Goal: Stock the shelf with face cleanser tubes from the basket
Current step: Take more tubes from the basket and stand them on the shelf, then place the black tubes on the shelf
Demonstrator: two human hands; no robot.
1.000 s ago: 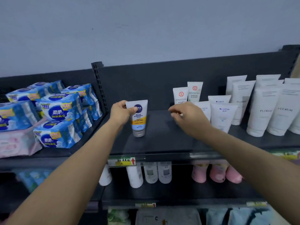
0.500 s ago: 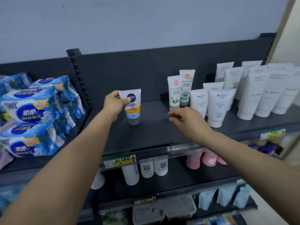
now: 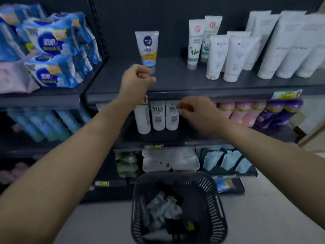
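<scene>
Top shelf (image 3: 175, 77): one face cleanser tube (image 3: 147, 50) stands upright on its cap, left of centre, well apart from the white tubes (image 3: 233, 57) further right. Left hand (image 3: 136, 80) sits just near of that tube, fingers curled into a loose fist, gripping nothing. Right hand (image 3: 195, 111) is lower, in front of the white bottles (image 3: 159, 115) on the second shelf, fingers loosely bent, empty. Basket (image 3: 215, 208) on the floor, near centre, with more tubes (image 3: 163, 206) lying inside.
</scene>
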